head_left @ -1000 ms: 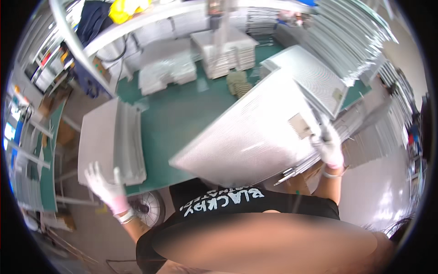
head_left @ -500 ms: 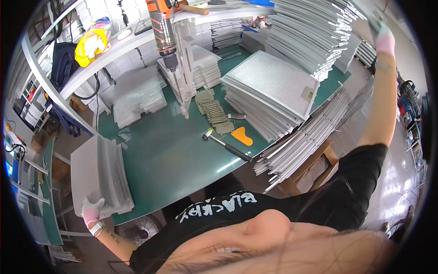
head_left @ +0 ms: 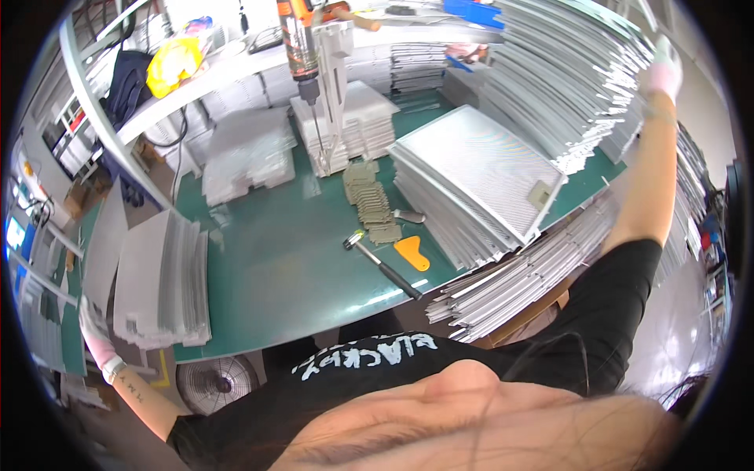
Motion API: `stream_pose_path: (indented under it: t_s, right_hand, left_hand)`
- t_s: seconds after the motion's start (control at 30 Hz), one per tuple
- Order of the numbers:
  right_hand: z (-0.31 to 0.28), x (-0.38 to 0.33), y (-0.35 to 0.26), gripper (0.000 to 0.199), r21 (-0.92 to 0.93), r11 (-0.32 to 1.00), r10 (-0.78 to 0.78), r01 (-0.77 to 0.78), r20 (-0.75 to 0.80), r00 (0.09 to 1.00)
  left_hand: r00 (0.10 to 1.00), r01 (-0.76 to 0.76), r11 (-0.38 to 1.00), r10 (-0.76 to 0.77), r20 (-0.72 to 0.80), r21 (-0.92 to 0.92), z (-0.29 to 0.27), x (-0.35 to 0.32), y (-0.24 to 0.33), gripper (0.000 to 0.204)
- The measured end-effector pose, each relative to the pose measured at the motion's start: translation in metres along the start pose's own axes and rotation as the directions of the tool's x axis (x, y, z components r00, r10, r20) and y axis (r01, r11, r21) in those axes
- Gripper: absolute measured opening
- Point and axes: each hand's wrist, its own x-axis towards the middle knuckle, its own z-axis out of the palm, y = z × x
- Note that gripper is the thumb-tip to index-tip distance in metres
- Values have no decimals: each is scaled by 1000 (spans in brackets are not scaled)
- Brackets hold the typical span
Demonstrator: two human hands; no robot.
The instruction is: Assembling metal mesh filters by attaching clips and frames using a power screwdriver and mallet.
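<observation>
The thin grey sheet [head_left: 104, 243] is just left of the grey pile [head_left: 153, 275], past the table's [head_left: 271, 263] left end. Half a second ago no gap showed there — so one sheet looks loose now. The left hand [head_left: 94, 326] has its fingers pinched on the sheet's near edge. The right hand [head_left: 664, 69] is up by the tall stack [head_left: 550, 82] — I can't tell if its fingers are apart.

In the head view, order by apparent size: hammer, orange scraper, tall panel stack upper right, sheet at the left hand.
1. Tall panel stack
2. Grey sheet
3. Hammer and orange scraper: too close to rank; hammer longer, scraper broader.
</observation>
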Motion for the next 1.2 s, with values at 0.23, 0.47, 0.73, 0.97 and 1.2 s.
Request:
stream_pose_path:
  t_s: [0.23,0.47,0.73,0.97,1.2]
  right_hand:
    - [-85,-339,-133,29,232,886,-433,400,112,894]
    - [-72,-631,-185,24,533,790,-419,-303,830,368]
    - [182,-663,-257,33,637,769,-530,-51,681,505]
    - [352,-649,-317,45,13,996,-1,-87,990,139]
    - [350,-636,-382,39,-65,955,24,288,989,143]
  left_hand:
    - [798,-588,338,390,459,735,170,-209,36,65]
    - [692,-619,224,-297,658,753,240,-307,-111,73]
    - [500,-830,212,-126,857,516,239,-231,-165,63]
    - [600,-738,225,-213,771,636,240,-218,-210,79]
    - [626,-697,251,-243,741,672,238,-216,-203,76]
